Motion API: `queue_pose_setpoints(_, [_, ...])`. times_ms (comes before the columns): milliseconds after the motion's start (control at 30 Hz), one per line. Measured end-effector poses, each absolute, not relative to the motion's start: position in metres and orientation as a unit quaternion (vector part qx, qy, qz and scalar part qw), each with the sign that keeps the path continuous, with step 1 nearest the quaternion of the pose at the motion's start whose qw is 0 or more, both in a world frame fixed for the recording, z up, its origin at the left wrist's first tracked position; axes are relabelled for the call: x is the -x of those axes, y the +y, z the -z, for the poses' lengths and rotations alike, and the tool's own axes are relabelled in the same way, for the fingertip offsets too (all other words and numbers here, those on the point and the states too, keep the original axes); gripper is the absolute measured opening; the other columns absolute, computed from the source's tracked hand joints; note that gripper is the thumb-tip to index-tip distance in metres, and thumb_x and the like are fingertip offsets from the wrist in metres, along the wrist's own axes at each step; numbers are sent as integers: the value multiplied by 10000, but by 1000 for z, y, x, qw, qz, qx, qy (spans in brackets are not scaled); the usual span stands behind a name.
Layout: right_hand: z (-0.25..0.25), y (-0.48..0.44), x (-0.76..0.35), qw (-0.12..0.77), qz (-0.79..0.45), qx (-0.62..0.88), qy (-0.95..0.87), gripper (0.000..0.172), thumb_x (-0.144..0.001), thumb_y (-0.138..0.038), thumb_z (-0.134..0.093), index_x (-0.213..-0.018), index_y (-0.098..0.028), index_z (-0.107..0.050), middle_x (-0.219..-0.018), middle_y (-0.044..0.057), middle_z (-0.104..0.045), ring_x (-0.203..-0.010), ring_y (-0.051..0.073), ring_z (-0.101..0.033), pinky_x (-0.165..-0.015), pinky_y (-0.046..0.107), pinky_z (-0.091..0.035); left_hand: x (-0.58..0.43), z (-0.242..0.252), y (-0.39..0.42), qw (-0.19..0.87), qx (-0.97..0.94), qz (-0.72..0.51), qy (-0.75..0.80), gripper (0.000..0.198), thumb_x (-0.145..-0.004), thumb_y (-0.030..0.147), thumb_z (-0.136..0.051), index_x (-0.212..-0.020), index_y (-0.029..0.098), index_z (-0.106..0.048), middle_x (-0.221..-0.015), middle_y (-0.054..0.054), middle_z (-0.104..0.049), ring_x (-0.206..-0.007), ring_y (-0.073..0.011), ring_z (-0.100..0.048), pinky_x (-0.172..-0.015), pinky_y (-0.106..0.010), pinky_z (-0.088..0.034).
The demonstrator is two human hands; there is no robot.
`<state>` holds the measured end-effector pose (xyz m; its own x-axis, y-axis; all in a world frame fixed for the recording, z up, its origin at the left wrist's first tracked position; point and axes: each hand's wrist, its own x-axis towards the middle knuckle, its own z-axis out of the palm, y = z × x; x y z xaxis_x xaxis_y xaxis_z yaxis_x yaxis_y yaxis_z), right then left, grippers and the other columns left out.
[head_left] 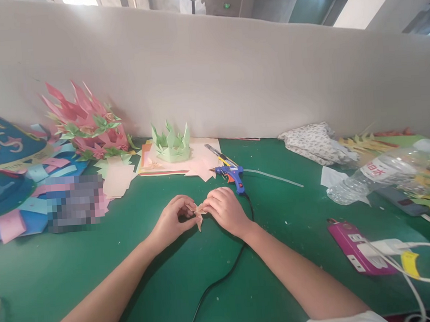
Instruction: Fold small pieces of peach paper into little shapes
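A small folded piece of peach paper (198, 214) is pinched between both my hands over the green table (134, 263). My left hand (173, 217) curls its fingers round the paper's left side. From the right, my right hand (225, 210) grips it with closed fingers. Just behind my right hand lies a blue glue gun (232, 173), whose black cord (222, 277) runs toward me between my forearms.
A green paper crown (172, 145) on pale sheets and a pink-and-green paper flower (89, 122) stand at the back. Coloured paper scraps lie left. Right side: a crushed plastic bottle (376, 178), a patterned cloth (314, 143), a pink power strip (355, 247) with white cables. A grey partition wall stands behind.
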<state>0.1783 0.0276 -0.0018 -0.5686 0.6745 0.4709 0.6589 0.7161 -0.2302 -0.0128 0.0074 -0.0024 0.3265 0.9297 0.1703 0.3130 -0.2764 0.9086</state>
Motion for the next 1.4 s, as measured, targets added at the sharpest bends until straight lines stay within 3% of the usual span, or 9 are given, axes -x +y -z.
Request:
queue_pose_setpoints(267, [2, 27, -176, 257, -26, 389, -884, 185, -888, -236, -474, -770, -172, -602, -776, 37, -578, -767, 164, -482, -730, 317, -328, 10, 3, 3, 303, -743, -363, 474, 132, -715, 228, -581, -819, 194, -506, -849, -19, -514, -688, -126, -514, -643, -274, -476])
queue_pose_setpoints(1033, [-1, 27, -176, 233, -77, 340, -908, 122, -859, -218, -513, -789, -185, -606, -792, 17, -606, -780, 153, -489, -772, 322, -303, 7, 3, 1, 316, -752, -360, 453, 102, -739, 231, -578, -828, 185, -560, -918, -27, -425, -648, -97, -487, -638, -274, -483])
queue_pose_setpoints(1233, [1, 28, -176, 232, -82, 337, -909, 21, -763, -184, -572, -742, -179, -571, -756, 9, -583, -766, 157, -480, -760, 316, -297, 7, 3, 0, 299, -759, -350, 460, 120, -734, 243, -585, -831, 184, -546, -910, -29, -421, -649, -102, -475, -632, -282, -486])
queue_pose_setpoints(1400, [4, 28, -174, 257, -79, 341, -901, 44, -732, -155, -524, -695, -176, -531, -720, 12, -558, -729, 157, -461, -742, 315, -292, 6, 4, -1, 335, -745, -367, 446, 146, -717, 223, -599, -835, 184, -521, -924, -27, -402, -686, -104, -501, -658, -285, -507])
